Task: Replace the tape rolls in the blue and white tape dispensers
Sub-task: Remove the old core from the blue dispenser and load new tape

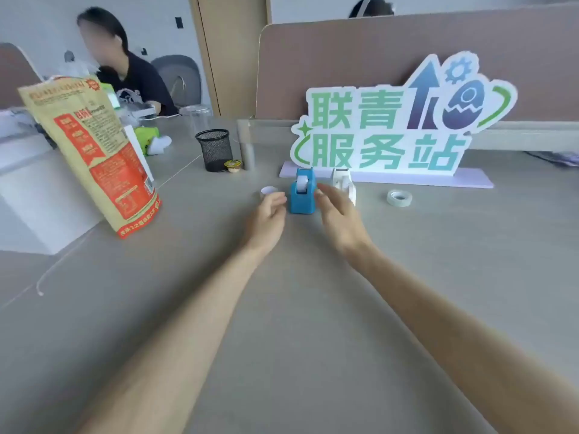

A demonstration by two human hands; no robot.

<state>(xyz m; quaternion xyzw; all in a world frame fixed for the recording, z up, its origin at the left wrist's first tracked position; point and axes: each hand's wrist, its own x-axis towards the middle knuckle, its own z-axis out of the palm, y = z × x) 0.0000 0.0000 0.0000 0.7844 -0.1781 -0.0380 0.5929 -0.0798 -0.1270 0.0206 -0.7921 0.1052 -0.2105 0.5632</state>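
The blue tape dispenser (302, 192) stands upright on the grey desk with a white tape roll seated in its top. My left hand (268, 214) hovers just left of it, fingers loosely curled and holding nothing. My right hand (336, 211) is just right of it, fingers spread, and partly covers the white tape dispenser (343, 180) behind it. Neither hand touches the blue dispenser. A small white roll (269, 191) lies beyond my left fingers. A loose translucent tape roll (399, 197) lies flat to the right.
A green and blue standing sign (391, 126) on a white base stands behind the dispensers. At the left stand an orange and tan bag (94, 151), a black mesh pen cup (215, 150) and a small lidded cup (233, 165). A person sits at the far left.
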